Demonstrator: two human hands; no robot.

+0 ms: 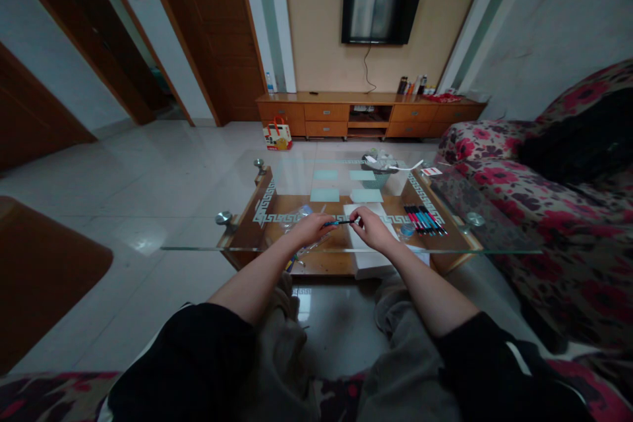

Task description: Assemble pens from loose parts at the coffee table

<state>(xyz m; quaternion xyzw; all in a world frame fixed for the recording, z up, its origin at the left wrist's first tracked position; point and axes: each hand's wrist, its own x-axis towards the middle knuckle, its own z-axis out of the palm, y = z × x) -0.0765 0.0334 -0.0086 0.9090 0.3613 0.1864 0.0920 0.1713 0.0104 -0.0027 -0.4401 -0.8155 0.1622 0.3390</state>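
Your left hand (310,227) and right hand (372,227) each pinch one end of a pen (342,221) (fingers closed) above the glass table (247,237), left of the other pens (425,219).

Both bare forearms reach forward from dark sleeves, converging ahead of the knees. The left hand (310,227) and right hand (372,227) sit close together at the same height, knuckles up, fingers curled inward in a pinch, fingertips facing each other across a narrow gap.
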